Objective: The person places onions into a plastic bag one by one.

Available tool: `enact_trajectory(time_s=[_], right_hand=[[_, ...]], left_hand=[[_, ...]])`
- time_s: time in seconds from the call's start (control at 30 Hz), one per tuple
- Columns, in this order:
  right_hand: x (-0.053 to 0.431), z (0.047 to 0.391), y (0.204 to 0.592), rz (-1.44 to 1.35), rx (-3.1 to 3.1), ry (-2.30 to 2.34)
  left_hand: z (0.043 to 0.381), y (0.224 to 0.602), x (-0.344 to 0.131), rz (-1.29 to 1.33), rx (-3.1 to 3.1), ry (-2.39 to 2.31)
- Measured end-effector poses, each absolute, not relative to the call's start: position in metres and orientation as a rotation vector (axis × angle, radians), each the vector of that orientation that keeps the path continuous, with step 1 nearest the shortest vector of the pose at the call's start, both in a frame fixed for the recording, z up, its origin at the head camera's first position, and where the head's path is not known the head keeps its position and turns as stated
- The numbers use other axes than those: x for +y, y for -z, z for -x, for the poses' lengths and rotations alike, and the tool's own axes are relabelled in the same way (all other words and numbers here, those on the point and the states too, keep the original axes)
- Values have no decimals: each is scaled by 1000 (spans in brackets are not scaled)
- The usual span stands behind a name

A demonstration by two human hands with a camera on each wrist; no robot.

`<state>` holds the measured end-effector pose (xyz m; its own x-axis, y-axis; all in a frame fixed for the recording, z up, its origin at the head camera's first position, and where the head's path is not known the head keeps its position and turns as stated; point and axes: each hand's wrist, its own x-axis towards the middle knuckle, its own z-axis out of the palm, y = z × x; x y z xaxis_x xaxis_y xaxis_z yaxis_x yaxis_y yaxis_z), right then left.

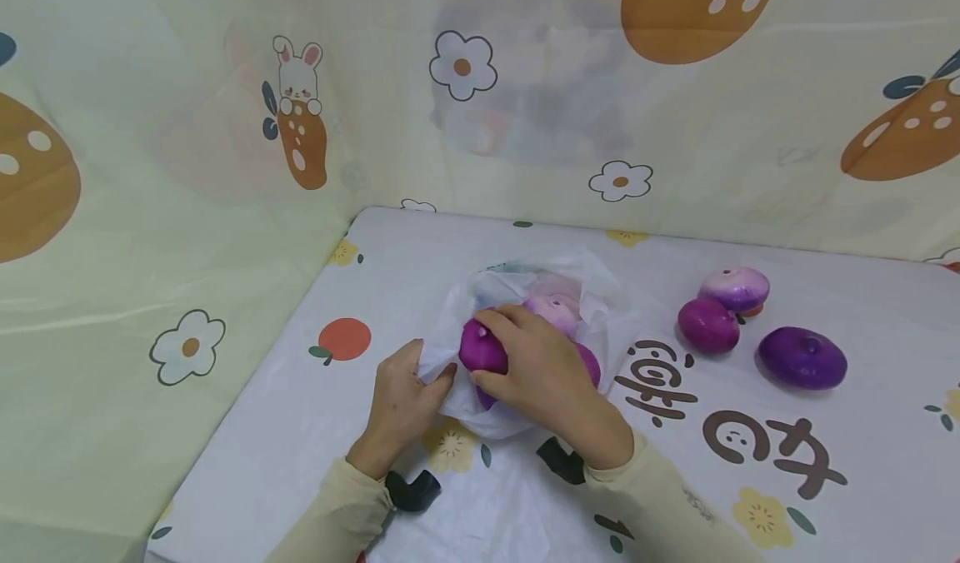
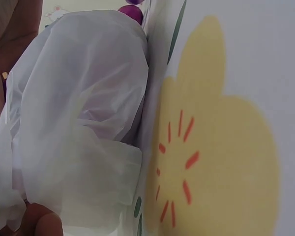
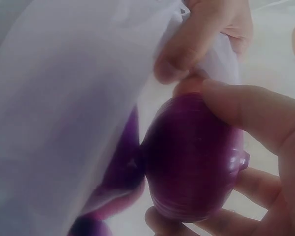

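A purple onion point(image 1: 480, 346) is gripped between the thumb and fingers of my right hand point(image 1: 543, 371), over the mouth of a white plastic bag point(image 1: 600, 288). The right wrist view shows the onion point(image 3: 191, 157) close up, glossy, with a small nub. My left hand point(image 1: 405, 401) pinches the bag's left edge. More onions lie inside the bag, among them a pale pink-and-white one point(image 1: 553, 311) and a purple one point(image 1: 588, 363), partly hidden by my right hand. In the left wrist view the bag point(image 2: 83, 88) stands bunched on the cloth.
On the right of the table lie a pink-and-white onion point(image 1: 737, 288), a magenta onion point(image 1: 708, 326) and a dark purple onion point(image 1: 802, 358). A white printed cloth point(image 1: 285, 430) covers the table. Patterned curtains point(image 1: 525, 130) hang behind and at the left.
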<state>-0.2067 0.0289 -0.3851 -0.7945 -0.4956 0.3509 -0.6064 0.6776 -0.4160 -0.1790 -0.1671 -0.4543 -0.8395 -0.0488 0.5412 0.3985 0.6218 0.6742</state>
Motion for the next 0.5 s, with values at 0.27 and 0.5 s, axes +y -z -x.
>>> enact_trajectory(time_s=[0.27,0.5], right_hand=[[24,208,390,-884,-2705,-745],[20,210,395,-904,-2652,-708]], left_hand=[[180,456,-169,290,-2294,1142],[180,456,-170,255,-2288,1159]])
